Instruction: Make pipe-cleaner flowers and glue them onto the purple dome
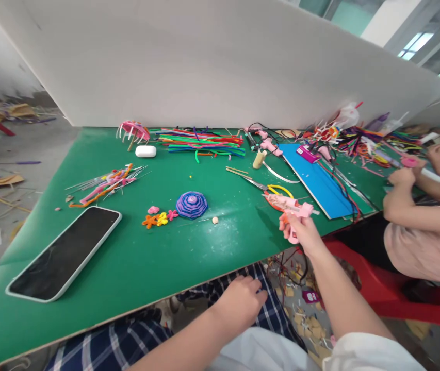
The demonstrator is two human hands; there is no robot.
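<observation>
My right hand [299, 232] is wrapped round the handle of a pink hot glue gun [293, 208], held over the table's front edge at the right. Just behind the gun lie scissors or pliers with yellow and orange handles [281, 191]. My left hand [245, 298] rests on my lap below the table edge, its fingers curled in and nothing seen in them. On the table a blue and purple ringed disc with a pink centre [192, 204] lies beside small pipe-cleaner flowers in orange [150, 221], yellow [162, 219] and pink [172, 215]. A small pale bead [215, 220] sits near the disc.
A phone [67, 252] lies at the left, with loose pipe cleaners [107, 183] behind it. At the back are a white case [145, 151], a pink umbrella-like piece [133, 131] and bundled pipe cleaners [204, 141]. A blue board [316, 180] lies right; beyond sits another person [428, 242].
</observation>
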